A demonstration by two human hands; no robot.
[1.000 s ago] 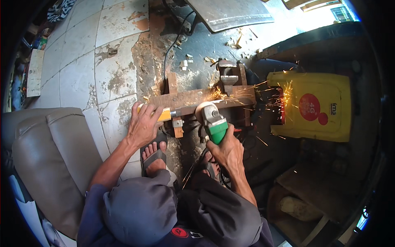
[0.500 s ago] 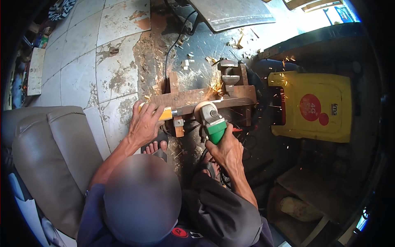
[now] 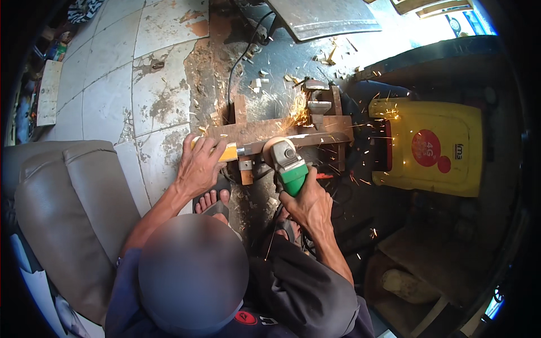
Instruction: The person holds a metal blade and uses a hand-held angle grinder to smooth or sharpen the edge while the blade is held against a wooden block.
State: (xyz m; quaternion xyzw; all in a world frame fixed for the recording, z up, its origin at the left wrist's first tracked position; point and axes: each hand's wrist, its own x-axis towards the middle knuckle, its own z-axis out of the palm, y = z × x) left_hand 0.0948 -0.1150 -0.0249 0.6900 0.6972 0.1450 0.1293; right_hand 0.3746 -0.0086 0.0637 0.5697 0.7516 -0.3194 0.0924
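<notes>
My left hand (image 3: 197,164) is closed on the yellow handle (image 3: 229,152) of a long metal blade (image 3: 320,138), which lies along a rust-brown board frame (image 3: 259,128). My right hand (image 3: 309,205) grips a green angle grinder (image 3: 292,174), whose disc is at the blade's near edge, right of the handle. Orange sparks spray beside a metal vise (image 3: 319,106) mounted on the frame and scatter to the right. A metal bracket (image 3: 245,165) sits below the handle's end.
A padded grey seat (image 3: 67,214) is at my left on cracked tiles (image 3: 107,107). A yellow plastic chair (image 3: 462,146) lies at the right under a dark bench edge (image 3: 422,53). A metal plate (image 3: 321,17), black cable (image 3: 230,79) and wood scraps are ahead, with my sandalled foot (image 3: 211,200) below.
The grinder has moved very slightly left along the blade, still in my right hand. The spark spray changes shape. The whole view has shifted slightly.
</notes>
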